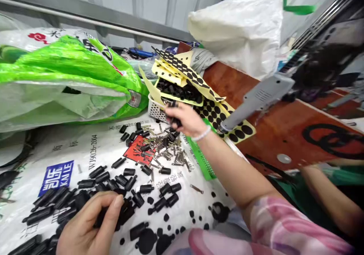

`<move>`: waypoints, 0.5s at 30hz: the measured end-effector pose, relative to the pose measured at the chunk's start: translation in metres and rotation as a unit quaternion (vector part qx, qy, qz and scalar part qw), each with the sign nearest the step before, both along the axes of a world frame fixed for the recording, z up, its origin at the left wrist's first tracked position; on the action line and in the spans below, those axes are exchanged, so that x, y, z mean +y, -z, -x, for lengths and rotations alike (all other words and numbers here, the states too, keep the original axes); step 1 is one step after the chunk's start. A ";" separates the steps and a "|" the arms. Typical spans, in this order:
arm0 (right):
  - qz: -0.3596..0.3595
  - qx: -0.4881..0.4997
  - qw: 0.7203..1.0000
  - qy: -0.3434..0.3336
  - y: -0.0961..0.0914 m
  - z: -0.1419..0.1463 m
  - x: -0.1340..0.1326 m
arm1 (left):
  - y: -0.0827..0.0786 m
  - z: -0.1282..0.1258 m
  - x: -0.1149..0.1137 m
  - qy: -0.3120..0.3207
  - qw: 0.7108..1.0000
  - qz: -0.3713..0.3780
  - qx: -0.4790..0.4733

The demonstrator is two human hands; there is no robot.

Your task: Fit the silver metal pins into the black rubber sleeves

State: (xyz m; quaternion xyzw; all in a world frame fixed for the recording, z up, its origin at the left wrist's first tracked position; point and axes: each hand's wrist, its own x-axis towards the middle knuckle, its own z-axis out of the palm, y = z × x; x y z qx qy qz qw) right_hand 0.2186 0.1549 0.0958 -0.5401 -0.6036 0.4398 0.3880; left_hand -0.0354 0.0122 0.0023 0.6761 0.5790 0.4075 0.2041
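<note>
At the lower left, my left hand [91, 222] hovers over a heap of black plastic cylinders [59, 200], its thumb and forefinger pinched together. Whatever may be in that pinch is hidden against the black heap. My right hand [186, 120] is wrapped round black cylinders [175, 121], blurred and partly covered by the fingers, at the front of a white perforated basket [156, 109]. More black cylinders [182, 92] fill a container there. Below the right hand lie small metal strips [167, 148], scattered with loose cylinders on a white woven sack [93, 148].
Yellow sheets with black round pads [170, 71] lean over the basket. A grey-handled machine lever [256, 99] stands beside a red-brown board [284, 133]. A bulging green bag [113, 73] is at left, a white sack [241, 31] behind. A person's arm [327, 194] shows at right.
</note>
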 end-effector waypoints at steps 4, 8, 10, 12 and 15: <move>0.010 -0.187 0.982 0.027 0.050 -0.018 -0.040 | -0.003 -0.004 0.003 0.059 0.998 -0.025 0.028; -0.020 -0.242 0.970 0.018 0.055 -0.029 -0.047 | -0.005 -0.005 0.006 0.075 0.994 -0.029 0.068; -0.028 -0.256 0.966 0.009 0.052 -0.033 -0.049 | -0.004 -0.005 0.007 0.064 0.994 -0.033 0.083; -0.035 -0.265 0.964 0.003 0.049 -0.038 -0.052 | -0.004 -0.004 0.007 0.059 0.992 -0.038 0.101; -0.050 -0.273 0.961 -0.008 0.049 -0.045 -0.058 | -0.007 -0.003 0.011 0.055 0.989 -0.047 0.133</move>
